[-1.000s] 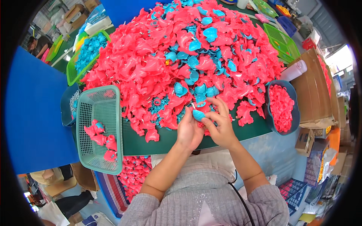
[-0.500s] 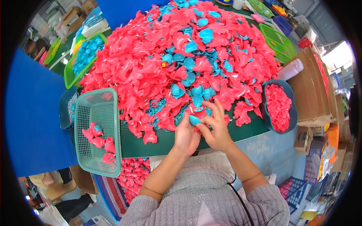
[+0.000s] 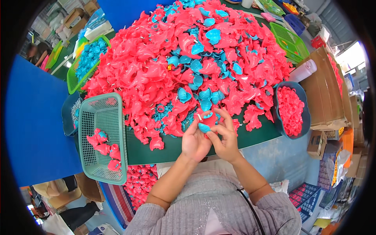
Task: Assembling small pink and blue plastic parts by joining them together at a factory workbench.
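Observation:
Over the near edge of the green table, my left hand and my right hand meet around a small curved blue plastic shell. The right thumb and fingers pinch its right side, while the left fingers cup it from the left. A bit of red shows just below it; its shape is mostly covered by my fingers. Beyond my hands rises a big heap of glossy pinkish-red plastic shells, with blue cup-like shells scattered through the middle. Several joined red pieces with blue parts lie in the green-grey basket on my left.
A dark blue tub of red rings stands at the right, beside a cardboard box and a pale bottle. Far left are a lime basket of blue parts and a dark tub. More red pieces lie below the table.
The blue shell has shifted slightly down and right and turned a little between my fingers. My right fingers have drawn in a bit; the heap is unchanged.

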Tool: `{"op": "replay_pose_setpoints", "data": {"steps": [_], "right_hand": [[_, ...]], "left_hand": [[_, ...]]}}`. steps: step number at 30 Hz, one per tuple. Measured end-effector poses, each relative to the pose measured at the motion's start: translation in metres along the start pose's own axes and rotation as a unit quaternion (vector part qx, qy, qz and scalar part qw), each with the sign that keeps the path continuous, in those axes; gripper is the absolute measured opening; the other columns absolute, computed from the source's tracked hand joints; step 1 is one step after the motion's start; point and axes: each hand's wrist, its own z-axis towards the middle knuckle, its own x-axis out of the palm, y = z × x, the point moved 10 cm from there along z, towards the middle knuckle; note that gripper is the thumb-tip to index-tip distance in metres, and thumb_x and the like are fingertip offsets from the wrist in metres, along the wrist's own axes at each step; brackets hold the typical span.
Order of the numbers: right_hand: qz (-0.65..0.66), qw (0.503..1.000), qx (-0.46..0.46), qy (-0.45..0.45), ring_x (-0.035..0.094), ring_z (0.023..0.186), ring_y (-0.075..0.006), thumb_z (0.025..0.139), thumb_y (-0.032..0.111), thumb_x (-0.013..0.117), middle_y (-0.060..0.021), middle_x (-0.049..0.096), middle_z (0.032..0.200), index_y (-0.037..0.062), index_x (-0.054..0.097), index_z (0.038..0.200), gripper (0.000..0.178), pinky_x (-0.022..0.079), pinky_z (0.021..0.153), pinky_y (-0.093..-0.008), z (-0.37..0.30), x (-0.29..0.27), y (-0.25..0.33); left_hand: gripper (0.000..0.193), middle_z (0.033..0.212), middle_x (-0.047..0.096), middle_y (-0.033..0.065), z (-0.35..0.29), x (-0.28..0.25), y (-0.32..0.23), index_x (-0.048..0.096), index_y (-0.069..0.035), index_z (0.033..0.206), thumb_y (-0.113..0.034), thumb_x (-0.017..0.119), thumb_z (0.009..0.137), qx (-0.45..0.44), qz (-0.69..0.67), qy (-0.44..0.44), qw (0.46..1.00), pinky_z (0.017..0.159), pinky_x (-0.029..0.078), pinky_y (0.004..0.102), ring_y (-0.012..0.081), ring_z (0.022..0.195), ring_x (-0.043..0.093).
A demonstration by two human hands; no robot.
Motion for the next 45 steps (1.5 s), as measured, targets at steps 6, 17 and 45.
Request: {"op": "replay_pose_setpoints", "data": {"steps": [6, 17, 45], "right_hand": [[-0.041, 0.999, -0.016, -0.001, 0.03, 0.133, -0.0402, 0.076, 0.006, 0.068, -0.0174, 0.043, 0.137, 0.0042, 0.067, 0.081, 0.006, 0.031, 0.103, -0.0474, 0.0, -0.005, 0.006], [-0.131, 0.99, -0.049, 0.03, 0.035, 0.131, -0.038, 0.076, 0.011, 0.07, -0.0186, 0.047, 0.135, 0.0042, 0.07, 0.087, 0.013, 0.025, 0.108, -0.0494, -0.004, 0.017, 0.014], [-0.188, 0.972, -0.141, 0.006, 0.057, 0.072, -0.0234, 0.072, 0.009, 0.075, -0.0099, 0.063, 0.088, 0.0019, 0.066, 0.091, 0.023, 0.046, 0.062, -0.0328, -0.021, 0.015, 0.023]], "left_hand": [[0.042, 0.125, 0.054, 0.0118, 0.0, -0.007, 0.002, 0.048, -0.004, 0.127, -0.032, 0.029, 0.103, -0.004, 0.064, -0.02, 0.998, 0.103, 0.037, 0.0399, 0.0236, 0.118, 0.049], [0.054, 0.135, 0.047, 0.0123, -0.023, -0.008, -0.021, 0.04, -0.005, 0.133, -0.044, 0.018, 0.102, 0.146, 0.234, -0.057, 0.96, 0.109, 0.031, 0.0412, 0.0262, 0.127, 0.044], [0.049, 0.108, 0.06, 0.0097, -0.041, -0.062, -0.038, 0.048, -0.005, 0.122, -0.045, 0.027, 0.102, 0.08, 0.184, -0.114, 0.973, 0.082, 0.045, 0.035, 0.0216, 0.093, 0.057]]}}
